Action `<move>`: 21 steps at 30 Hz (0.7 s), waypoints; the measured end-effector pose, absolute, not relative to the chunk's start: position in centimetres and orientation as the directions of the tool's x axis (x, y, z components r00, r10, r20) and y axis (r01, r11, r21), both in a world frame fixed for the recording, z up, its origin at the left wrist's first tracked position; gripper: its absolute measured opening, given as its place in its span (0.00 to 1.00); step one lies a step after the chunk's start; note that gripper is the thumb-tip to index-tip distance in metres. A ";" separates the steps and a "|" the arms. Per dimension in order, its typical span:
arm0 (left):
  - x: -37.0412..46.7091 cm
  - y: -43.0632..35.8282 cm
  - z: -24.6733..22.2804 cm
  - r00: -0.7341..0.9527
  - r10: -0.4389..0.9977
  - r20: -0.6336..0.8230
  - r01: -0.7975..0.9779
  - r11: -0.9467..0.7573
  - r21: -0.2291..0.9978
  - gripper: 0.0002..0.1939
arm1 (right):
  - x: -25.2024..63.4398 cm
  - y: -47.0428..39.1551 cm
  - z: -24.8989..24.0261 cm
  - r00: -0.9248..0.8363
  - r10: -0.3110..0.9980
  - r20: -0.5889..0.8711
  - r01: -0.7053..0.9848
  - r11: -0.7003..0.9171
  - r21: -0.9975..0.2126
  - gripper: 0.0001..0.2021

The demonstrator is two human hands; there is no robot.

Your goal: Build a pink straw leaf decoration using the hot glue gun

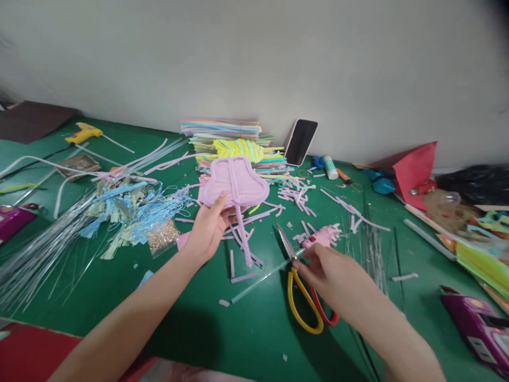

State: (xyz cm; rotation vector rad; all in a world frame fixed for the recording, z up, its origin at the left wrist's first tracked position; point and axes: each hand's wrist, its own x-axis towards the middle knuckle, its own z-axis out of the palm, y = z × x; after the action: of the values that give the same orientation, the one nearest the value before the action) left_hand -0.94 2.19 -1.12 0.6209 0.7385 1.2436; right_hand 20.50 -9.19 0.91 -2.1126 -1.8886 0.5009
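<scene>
My left hand grips a lilac fan shape made of pipe cleaners, thumb in front and fingers behind. The fan is held up over the table, its wrapped stem pointing down. At the pivot of the scissors, which have one yellow and one red handle, the fingers of my right hand are bent together. A clear stick runs under the blades to these fingertips; whether they pinch the stick or the scissors is unclear. Just beyond that hand is a pink bundle.
Lilac offcuts litter the green table. Bundled pipe cleaners and a phone are at the wall. Leftward are blue tassels, gold beads, clear strands and a yellow glue gun. A purple device lies right.
</scene>
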 end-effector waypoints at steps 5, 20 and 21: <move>-0.7 1.8 -1.1 0.166 0.980 -0.109 -0.582 0.186 0.791 0.18 | 20.8 -13.4 -1.2 0.080 0.961 -0.264 0.948 -0.155 -0.276 0.24; -0.7 1.9 -1.1 0.159 0.976 -0.147 -0.598 0.213 0.773 0.15 | 22.6 -16.0 -0.3 0.192 0.976 -0.101 0.686 -0.208 -0.697 0.42; -0.6 1.6 -1.0 0.173 0.975 -0.140 -0.589 0.217 0.779 0.16 | 22.2 -15.5 -0.3 0.142 0.989 -0.036 0.730 -0.129 -0.671 0.45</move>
State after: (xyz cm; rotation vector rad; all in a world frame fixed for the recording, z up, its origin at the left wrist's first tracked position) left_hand -0.60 1.65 -0.96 0.6526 0.7299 1.2272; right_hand 22.22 -15.47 -0.31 -1.9203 -1.6408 0.6717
